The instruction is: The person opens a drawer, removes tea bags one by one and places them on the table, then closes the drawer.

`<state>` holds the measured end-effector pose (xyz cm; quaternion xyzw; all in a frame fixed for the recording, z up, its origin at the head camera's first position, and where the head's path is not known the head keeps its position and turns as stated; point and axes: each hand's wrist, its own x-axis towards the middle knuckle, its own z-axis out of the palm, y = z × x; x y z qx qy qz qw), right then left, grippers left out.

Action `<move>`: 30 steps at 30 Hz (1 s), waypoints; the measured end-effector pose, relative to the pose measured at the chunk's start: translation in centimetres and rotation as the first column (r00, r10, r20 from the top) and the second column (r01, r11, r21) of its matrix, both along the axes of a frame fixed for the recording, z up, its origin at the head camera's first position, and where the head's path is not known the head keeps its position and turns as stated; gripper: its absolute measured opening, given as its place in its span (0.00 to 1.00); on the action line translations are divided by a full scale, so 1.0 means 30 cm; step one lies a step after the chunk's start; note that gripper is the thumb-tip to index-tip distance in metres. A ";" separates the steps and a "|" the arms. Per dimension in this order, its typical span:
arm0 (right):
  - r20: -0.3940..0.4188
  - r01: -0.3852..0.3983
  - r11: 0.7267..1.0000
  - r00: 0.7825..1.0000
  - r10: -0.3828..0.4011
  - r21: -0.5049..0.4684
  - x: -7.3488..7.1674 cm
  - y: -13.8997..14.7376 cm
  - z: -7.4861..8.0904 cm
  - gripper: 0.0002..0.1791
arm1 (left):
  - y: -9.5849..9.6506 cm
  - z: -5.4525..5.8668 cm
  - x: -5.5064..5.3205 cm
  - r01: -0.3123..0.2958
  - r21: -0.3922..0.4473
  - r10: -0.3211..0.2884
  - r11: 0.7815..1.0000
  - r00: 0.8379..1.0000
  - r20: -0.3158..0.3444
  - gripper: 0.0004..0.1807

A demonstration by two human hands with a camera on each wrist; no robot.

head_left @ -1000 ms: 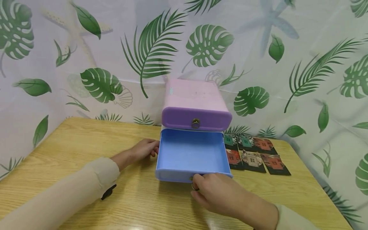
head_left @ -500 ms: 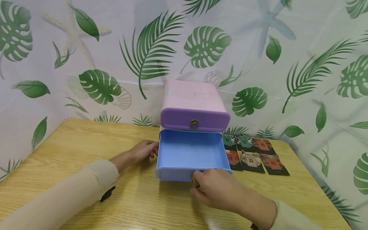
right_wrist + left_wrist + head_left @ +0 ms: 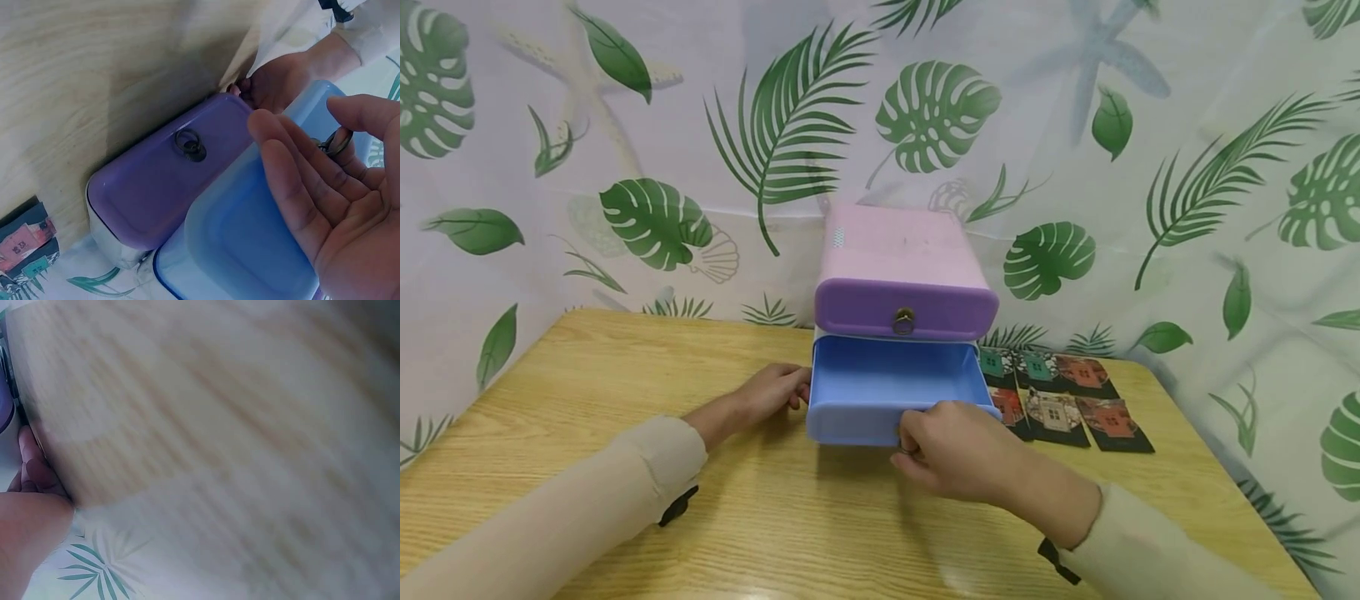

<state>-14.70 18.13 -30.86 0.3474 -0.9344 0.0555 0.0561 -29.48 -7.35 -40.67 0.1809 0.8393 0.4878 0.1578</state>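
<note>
A small drawer cabinet [image 3: 902, 242], pink on top, stands at the back of the table. Its blue drawer [image 3: 853, 423] is pulled partway out, with nothing visible inside. My right hand [image 3: 962, 450] holds the ring pull [image 3: 341, 142] on the blue front, one finger hooked through it; the other fingers lie alongside the front in the right wrist view. At the cabinet's left side, my left hand [image 3: 771, 390] rests with its fingertips against the wall, partly hidden. A purple drawer [image 3: 861, 310] above is closed, as is the lower purple drawer [image 3: 169, 169] in the right wrist view.
Several dark cards [image 3: 1056, 417] with green, red and beige pictures lie in two rows right of the cabinet. A leaf-print cloth [image 3: 685, 133] hangs behind the wooden table [image 3: 662, 358]. The left wrist view mostly shows blurred wood.
The blue drawer has slid inward toward the cabinet, and my right hand has moved forward with it. My left hand has stayed at the cabinet's side.
</note>
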 end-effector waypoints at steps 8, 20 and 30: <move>0.027 0.001 1.000 1.000 -0.001 -0.019 -0.069 0.007 0.001 0.16 | -0.005 -0.001 0.002 0.009 0.008 -0.009 1.000 1.000 0.017 0.23; 0.041 0.018 0.999 0.999 -0.016 -0.035 -0.147 0.010 0.001 0.18 | -0.009 0.006 0.003 0.007 -0.006 -0.007 1.000 1.000 0.010 0.24; 0.043 0.022 0.999 0.999 -0.021 -0.033 -0.197 0.015 0.008 0.18 | -0.005 0.009 0.004 0.004 -0.005 -0.004 1.000 1.000 0.019 0.23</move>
